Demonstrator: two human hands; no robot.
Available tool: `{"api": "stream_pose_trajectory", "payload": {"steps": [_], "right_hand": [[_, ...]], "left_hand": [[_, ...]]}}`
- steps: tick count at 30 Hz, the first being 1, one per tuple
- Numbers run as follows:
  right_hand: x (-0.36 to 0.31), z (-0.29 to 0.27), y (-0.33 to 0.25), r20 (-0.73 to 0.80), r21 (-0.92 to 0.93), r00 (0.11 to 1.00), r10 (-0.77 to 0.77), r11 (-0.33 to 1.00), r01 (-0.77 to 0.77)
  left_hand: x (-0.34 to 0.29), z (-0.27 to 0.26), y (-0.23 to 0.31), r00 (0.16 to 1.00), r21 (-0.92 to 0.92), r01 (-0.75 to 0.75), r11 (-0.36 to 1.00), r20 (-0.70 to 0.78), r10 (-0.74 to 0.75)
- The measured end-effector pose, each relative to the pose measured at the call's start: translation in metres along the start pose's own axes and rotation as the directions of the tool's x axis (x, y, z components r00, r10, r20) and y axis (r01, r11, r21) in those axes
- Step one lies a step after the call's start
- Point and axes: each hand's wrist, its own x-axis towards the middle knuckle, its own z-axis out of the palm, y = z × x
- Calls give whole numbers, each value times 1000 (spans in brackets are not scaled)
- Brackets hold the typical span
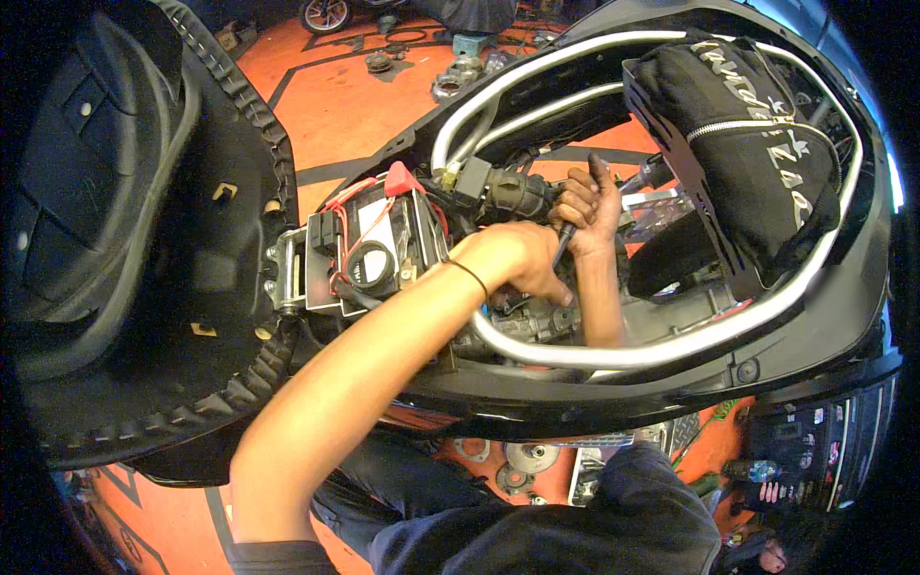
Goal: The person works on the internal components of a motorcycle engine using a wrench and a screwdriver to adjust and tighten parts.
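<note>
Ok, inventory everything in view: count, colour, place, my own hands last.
Raised moulded seat: one, black, left
Glossy scooter body: one, black, centre to right
Boxy wired battery: one, white-labelled, beside seat
Curved metal tube frame: one, silver, inside body
Zipped fabric bag: one, black, frame's right end
Slim rod tool: one, dark, centre
Striped floor: one, orange and dark, around scooter
Round metal discs: at least two, grey, on floor
Spoked wheel: one, black-tyred, top edge
Boxy cabinet: one, black, lower right
Left hand: one, bare, beside tool
Right hand: one, bare, curled at tool
</note>
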Motion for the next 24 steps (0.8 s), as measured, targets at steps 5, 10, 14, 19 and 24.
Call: {"api": "stream_pose_trajectory", "payload": {"steps": [5,10,14,19,24], "right_hand": [[2,7,4,-99,-184,986,-134,976,114],[-10,11,0,-162,-320,945,-284,921,222],[-14,9,2,-87,-248,964,-252,943,224],[-26,14,4,-54,-201,956,-288,941,273],[-42,16,9,-2,-236,915,-403,889,392]], "left_hand": [[-2,3,-7,997,146,-69,987,44,63],[4,2,-6,992,49,-53,997,114,47],[7,6,-9,994,30,-57,998,98,54],[11,11,-7,993,19,-80,997,85,78],[17,14,-10,980,41,-138,990,150,130]]}}
